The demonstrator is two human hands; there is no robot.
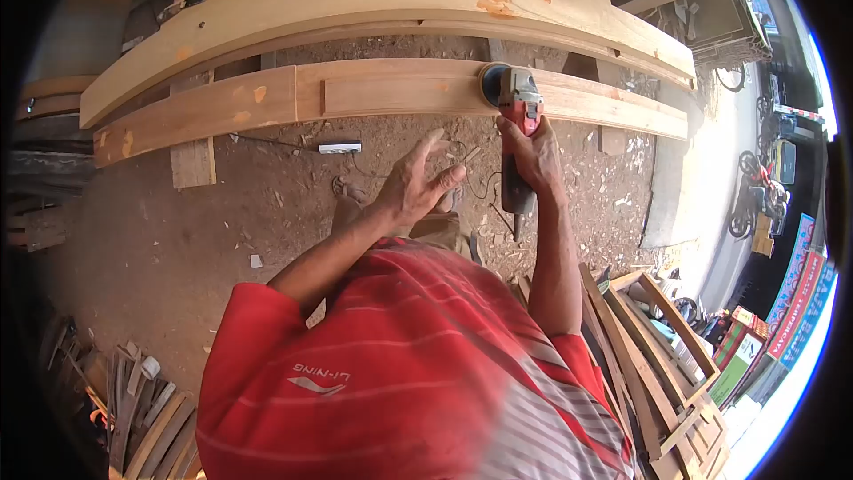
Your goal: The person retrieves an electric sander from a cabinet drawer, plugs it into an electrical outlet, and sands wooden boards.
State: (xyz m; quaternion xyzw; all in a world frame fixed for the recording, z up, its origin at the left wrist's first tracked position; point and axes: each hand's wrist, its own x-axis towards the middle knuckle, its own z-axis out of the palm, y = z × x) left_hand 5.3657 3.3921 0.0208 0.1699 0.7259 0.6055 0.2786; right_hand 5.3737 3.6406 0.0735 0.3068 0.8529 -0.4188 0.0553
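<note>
My right hand (pixel 533 153) is wrapped round a red and black angle grinder (pixel 517 187), its silver head pointing away from me. The grinder's round disc (pixel 490 84) lies at the face of a long wooden piece (pixel 391 89) that runs across the view. Nothing is in my left hand (pixel 420 180), which hovers over the ground with its fingers apart, short of the wood's near edge. A cord trails from the grinder's rear end.
Beyond the long piece lie wide pale boards (pixel 355 0). A white power strip (pixel 339 148) with cords rests on the dirt floor (pixel 267 213). Wooden frames (pixel 657 329) lean at the lower right, scrap wood (pixel 155 427) at the lower left. Parked motorcycles (pixel 764 191) stand far right.
</note>
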